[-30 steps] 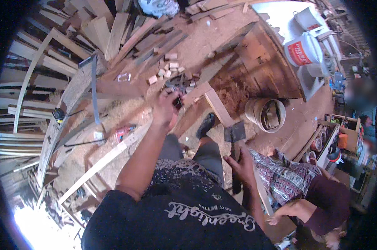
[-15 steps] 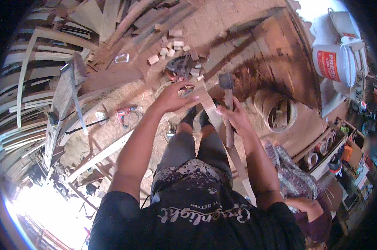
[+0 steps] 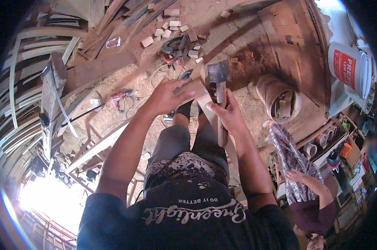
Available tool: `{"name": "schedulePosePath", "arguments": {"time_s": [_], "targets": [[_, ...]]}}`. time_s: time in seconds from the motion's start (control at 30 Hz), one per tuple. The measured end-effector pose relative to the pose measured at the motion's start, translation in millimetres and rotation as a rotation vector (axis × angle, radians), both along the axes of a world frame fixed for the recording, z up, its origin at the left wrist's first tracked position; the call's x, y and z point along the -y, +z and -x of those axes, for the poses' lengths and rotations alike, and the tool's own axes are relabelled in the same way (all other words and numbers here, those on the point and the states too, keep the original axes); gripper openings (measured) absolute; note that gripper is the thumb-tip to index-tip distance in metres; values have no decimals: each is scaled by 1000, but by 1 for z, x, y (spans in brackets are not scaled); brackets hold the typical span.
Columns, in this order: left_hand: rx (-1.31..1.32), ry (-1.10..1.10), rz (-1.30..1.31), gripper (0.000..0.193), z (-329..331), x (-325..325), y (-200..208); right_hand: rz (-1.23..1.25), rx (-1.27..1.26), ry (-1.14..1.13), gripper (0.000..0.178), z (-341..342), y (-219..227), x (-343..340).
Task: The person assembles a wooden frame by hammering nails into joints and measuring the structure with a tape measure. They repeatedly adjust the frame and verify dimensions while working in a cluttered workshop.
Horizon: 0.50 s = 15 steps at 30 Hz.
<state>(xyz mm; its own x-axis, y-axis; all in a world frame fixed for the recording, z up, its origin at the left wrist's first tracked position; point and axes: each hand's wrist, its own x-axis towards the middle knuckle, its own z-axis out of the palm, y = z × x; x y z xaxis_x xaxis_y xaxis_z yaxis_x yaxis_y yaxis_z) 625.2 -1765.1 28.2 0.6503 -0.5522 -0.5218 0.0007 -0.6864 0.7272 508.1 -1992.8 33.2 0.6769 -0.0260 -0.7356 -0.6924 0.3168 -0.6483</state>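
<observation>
My left hand (image 3: 165, 98) is closed around a short end of pale wood (image 3: 195, 88), thumb and fingers on its sides. This wood meets a longer pale strip (image 3: 206, 102) that runs down behind my right forearm; I cannot tell whether the two are joined. My right hand (image 3: 231, 116) grips the wooden handle of a hammer (image 3: 219, 71). Its dark, blocky head points up and away from me, beside the wood. The thumb of that hand lies against the strip's edge.
A circular saw (image 3: 174, 48) and several wood offcuts (image 3: 170, 26) lie on the dusty floor ahead. A red power drill (image 3: 121, 99) is at left, near stacked timber (image 3: 42, 56). At right are a round tube (image 3: 285, 104), a white bucket (image 3: 348, 68) and another person (image 3: 311, 196).
The hammer looks larger and nearer, its head broadside beside the wood. The wood in my left hand has turned, showing a short crosswise end. At right, the other person shows more fully.
</observation>
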Motion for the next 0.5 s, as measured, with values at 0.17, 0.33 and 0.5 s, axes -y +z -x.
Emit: {"name": "schedulePosePath", "arguments": {"time_s": [0.17,0.33,0.5], "targets": [[-43,-33,-27,72,-3,0,-3,40,10,31,69,2,1,-2],[-70,-35,-12,72,-1,-3,-13,163,45,95,69,13,-13,-4],[-65,-71,-28,67,-5,1,-4,125,67,85,68,4,0,-7]]}}
